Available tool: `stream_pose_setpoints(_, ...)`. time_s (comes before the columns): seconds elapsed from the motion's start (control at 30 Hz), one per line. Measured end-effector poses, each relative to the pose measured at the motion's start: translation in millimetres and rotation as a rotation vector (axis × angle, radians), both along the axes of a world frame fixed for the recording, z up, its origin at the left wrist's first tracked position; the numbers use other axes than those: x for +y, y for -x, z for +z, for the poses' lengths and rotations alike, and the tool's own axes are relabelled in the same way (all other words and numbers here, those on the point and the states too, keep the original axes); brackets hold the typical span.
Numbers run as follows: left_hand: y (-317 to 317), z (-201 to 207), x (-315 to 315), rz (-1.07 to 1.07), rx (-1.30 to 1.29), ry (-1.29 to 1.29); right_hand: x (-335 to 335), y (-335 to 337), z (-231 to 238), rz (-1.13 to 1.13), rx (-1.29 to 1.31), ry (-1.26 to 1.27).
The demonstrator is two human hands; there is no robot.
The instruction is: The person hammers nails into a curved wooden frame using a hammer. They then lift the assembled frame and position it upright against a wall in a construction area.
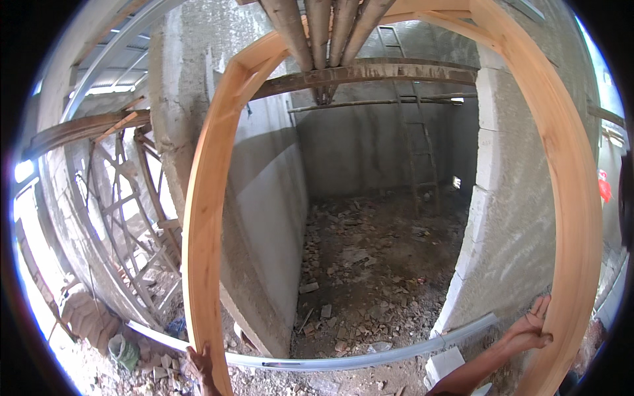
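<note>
A pale wooden door frame (573, 198) stands upright before me, its two jambs joined by a head piece at the top and braced at the upper corners. Low on the left jamb (203, 224), my left hand (201, 363) is closed around the wood. My right hand (530, 327) grips the inner edge of the right jamb, thumb and fingers spread to either side. A long light-grey metal straightedge (370, 360) with a slot crosses low between the jambs and passes behind the left one.
Beyond the frame lies a room with a rubble-strewn floor (370, 277). A ladder (419, 145) leans at its back wall. A wooden beam (370, 74) and several poles (319, 33) cross overhead. White blocks (487, 158) edge the opening; a loose block (444, 364) lies near my right arm. Sacks (86, 317) sit left.
</note>
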State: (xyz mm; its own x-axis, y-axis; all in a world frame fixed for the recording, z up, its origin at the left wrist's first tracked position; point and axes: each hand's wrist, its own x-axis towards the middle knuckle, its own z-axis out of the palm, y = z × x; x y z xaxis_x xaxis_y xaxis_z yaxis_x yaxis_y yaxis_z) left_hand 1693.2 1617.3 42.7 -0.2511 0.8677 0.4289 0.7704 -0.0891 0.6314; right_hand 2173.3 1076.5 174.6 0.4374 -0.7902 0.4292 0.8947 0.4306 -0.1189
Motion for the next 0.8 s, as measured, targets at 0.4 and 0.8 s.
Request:
stream_pose_setpoints(0.4,-8.4,-22.9,22.2,0.014,-0.082,-0.181,-23.1,50.0,53.3,0.039,-0.379,0.087)
stream_pose_setpoints(0.8,-51.3,18.4,1.7,-0.025,-0.131,-0.091,-1.3,12.0,62.9,-0.029,-0.175,0.119)
